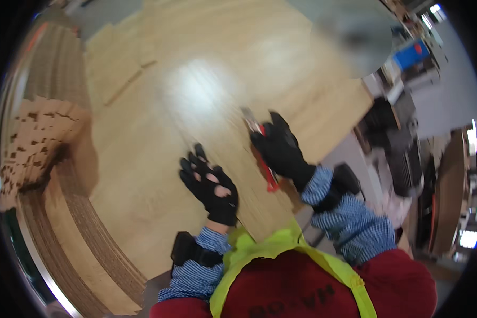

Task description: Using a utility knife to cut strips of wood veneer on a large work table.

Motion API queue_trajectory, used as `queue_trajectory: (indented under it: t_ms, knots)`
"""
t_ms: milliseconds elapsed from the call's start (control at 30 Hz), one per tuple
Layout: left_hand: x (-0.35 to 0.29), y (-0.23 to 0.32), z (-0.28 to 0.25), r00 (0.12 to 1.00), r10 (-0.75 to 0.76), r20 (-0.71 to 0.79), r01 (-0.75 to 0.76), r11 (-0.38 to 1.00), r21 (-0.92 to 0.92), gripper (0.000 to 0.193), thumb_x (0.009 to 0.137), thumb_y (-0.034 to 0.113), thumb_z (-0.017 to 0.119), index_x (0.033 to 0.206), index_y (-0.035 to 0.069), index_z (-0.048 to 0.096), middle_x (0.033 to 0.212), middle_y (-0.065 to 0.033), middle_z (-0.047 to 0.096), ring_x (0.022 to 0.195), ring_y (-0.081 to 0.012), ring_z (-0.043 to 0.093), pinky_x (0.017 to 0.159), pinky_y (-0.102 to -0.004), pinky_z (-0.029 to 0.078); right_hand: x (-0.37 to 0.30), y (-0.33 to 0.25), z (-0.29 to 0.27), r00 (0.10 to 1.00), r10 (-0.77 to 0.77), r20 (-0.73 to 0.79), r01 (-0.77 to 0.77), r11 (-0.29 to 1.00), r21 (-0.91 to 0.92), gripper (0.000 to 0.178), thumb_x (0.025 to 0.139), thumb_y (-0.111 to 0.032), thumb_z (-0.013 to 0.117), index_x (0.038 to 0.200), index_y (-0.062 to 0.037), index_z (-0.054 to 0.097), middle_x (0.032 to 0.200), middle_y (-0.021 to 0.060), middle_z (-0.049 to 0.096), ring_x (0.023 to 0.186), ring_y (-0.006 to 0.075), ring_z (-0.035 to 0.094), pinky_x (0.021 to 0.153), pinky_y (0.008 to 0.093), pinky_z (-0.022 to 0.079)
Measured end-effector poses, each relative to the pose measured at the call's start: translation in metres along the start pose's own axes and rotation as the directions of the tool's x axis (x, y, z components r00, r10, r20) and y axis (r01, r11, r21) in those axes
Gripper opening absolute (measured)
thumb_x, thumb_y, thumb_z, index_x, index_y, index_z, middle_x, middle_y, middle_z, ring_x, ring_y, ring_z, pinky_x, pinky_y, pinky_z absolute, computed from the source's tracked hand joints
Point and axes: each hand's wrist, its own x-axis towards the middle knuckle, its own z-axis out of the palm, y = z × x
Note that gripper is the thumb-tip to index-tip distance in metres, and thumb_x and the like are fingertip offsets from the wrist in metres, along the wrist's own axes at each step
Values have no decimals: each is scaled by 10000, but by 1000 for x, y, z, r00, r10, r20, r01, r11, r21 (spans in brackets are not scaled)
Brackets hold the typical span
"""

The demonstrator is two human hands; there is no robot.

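My left hand (209, 183), in a black glove with pale patches on the fingers, rests with its fingers apart on a narrow strip of thin wood (241, 164). This strip runs from near my yellow apron out over a large plywood sheet (148, 175). To its right, my right hand (281, 148), also black-gloved, is closed around a slim red tool with a metal tip that looks like a utility knife (271, 183). The tool's tip points away from me, over the wood. Its middle is hidden under my fingers, and blur softens its tip.
Stacked thin boards (47, 69) stand along the left, with more layered panels (85, 238) nearer me. Other thin sheets (114, 63) lie at the far left of the plywood. Dark equipment (403, 153) and a blue box (411, 54) are beyond its right edge.
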Motion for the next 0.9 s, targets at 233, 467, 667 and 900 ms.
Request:
queue_trajectory:
  t_ms: [233,467,667,900]
  knots:
    - [26,-18,-33,961,270,-54,-229,893,388,621,879,176,620,1412,-10,360,1403,-184,447,1276,-349,401,1061,-400,304,-17,0,-28,991,127,50,-136,944,302,364,883,-373,572,855,-12,538,801,151,589,801,281,595,689,431,452]
    - [220,-99,-48,920,316,230,-347,931,109,827,821,423,707,1416,-26,348,1418,-230,411,1306,-321,398,1081,-364,324,-202,0,-46,917,398,5,-361,828,430,314,969,-291,451,1093,-8,506,875,137,572,809,222,549,743,360,450]
    - [295,-110,-39,769,247,590,-189,969,-159,750,807,298,748,1402,3,399,1405,-192,442,1334,-271,386,1091,-349,318,-200,-67,-49,620,736,272,-635,267,725,467,972,-472,446,1021,-23,566,849,40,550,734,128,543,692,271,462]
    - [288,-99,-47,706,411,577,-323,912,-254,620,824,246,727,1357,40,486,1357,-120,508,1268,-213,443,1065,-323,338,-203,-72,3,738,620,265,-608,440,661,389,977,-411,442,1022,-42,556,818,10,491,753,126,484,692,298,431]
